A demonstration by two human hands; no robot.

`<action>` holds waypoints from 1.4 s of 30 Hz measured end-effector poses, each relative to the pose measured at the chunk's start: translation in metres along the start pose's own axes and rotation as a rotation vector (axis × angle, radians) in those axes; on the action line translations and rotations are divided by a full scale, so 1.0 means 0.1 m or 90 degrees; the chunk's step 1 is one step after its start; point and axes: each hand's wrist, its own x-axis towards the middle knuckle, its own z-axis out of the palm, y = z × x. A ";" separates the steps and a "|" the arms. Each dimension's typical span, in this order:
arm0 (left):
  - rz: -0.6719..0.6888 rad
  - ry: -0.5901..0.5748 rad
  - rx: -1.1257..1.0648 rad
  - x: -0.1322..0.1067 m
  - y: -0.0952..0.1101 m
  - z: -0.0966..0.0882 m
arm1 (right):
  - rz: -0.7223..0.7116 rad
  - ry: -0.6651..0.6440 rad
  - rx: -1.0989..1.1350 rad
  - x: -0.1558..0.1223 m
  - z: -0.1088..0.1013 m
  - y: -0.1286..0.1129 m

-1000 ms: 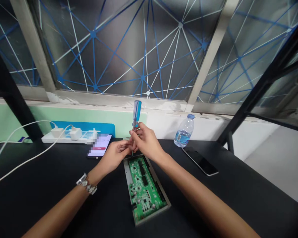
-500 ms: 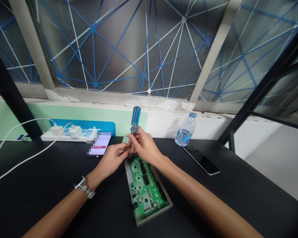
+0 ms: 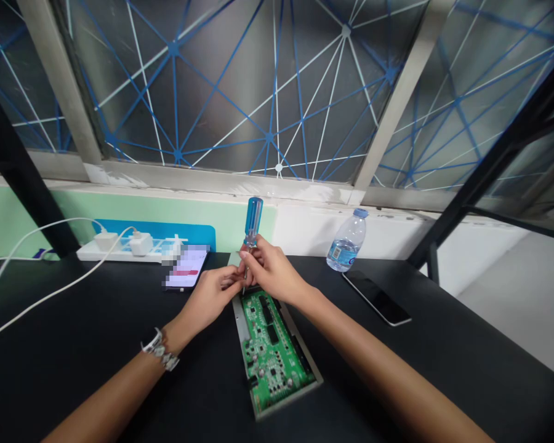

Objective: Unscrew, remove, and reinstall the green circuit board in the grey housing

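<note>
As left hand and right hand pinch a screwdriver — black table below, window beyond.

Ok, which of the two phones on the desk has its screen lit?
The phone beside the power strip, left of the circuit board. The other phone, by the water bottle, has a dark screen.

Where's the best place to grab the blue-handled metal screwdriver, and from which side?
Take the blue plastic handle from above: the screwdriver stands nearly upright, its handle rising clear above your right hand, while the thin metal shaft points down toward the green circuit board.
</note>
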 end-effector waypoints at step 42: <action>0.127 -0.099 0.373 0.03 -0.07 -0.01 | -0.026 0.225 -0.185 0.04 -0.23 -0.15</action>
